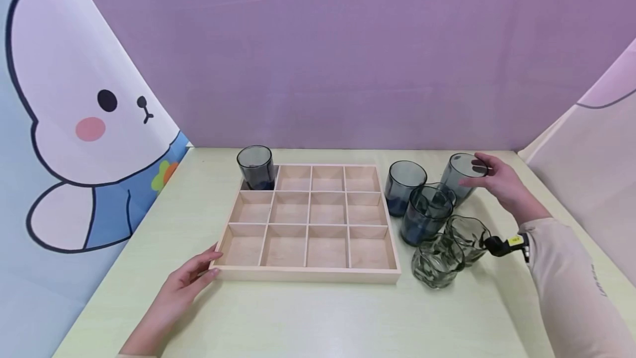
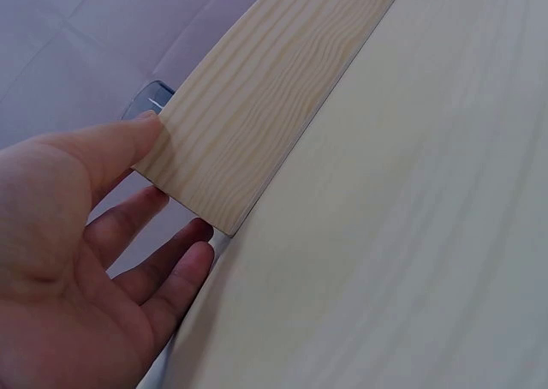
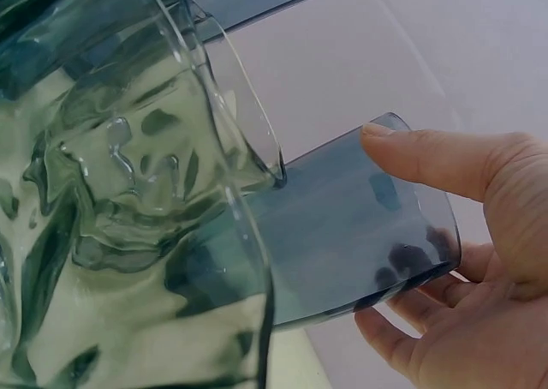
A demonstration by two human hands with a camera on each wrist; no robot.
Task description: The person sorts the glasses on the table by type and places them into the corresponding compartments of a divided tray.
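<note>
In the head view, my left hand [image 1: 186, 279] holds the front left corner of a divided wooden tray [image 1: 308, 275]. The left wrist view shows its thumb on the pale front wall [image 2: 265, 98] and the other fingers around the corner. At the back right, my right hand [image 1: 504, 187] grips a blue-grey drinking glass [image 1: 453, 177] by its upper part. From the right wrist, the thumb lies along one side of this glass [image 3: 334, 226], with fingertips visible through it. Another blue-grey glass [image 1: 256, 169] stands upright in the tray's back left compartment.
Right of the tray, two blue-grey glasses [image 1: 404, 188] [image 1: 424, 219] stand close together. In front of them are two greenish wavy glasses [image 1: 437, 265] [image 1: 468, 233], below my right forearm. A purple backdrop [image 1: 318, 59] rises behind the table [image 1: 318, 319].
</note>
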